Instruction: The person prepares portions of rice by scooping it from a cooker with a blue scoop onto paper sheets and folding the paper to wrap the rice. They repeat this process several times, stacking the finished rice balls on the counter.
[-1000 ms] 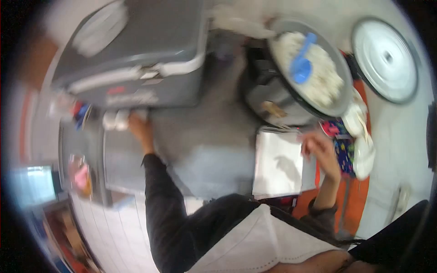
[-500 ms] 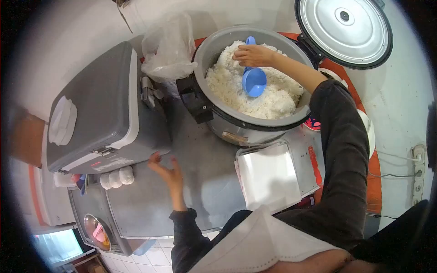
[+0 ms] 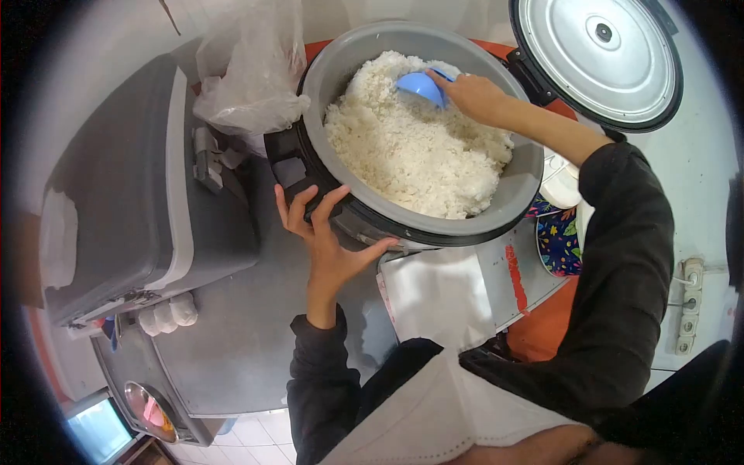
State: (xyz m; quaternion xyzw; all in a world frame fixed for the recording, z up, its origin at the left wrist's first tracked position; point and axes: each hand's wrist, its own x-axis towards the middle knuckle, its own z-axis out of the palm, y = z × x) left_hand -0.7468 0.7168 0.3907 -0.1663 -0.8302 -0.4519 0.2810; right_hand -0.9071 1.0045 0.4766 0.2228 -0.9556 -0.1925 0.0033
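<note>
White rice (image 3: 418, 155) fills much of a large round cooker (image 3: 519, 182) with a grey inner pot. My right hand (image 3: 474, 97) is closed round the handle of a blue scoop (image 3: 422, 87), whose bowl is turned down against the rice at the pot's far side. At the cooker's near left edge is my left hand (image 3: 329, 232), its fingers spread, the fingertips at the rim and black side handle (image 3: 288, 159). Nothing is held in it. White paper sheets (image 3: 438, 294) lie just in front of the cooker.
The cooker's lid (image 3: 601, 58) stands open at the upper right. A grey cool box (image 3: 116, 194) and a clear plastic bag (image 3: 252, 85) are on the left. A patterned container (image 3: 558, 240) sits right of the cooker, and a metal bowl (image 3: 136, 403) is at the lower left.
My left hand has moved up and right to the cooker's edge. My right hand has taken hold of the scoop, which has turned over and moved up. The view has shifted.
</note>
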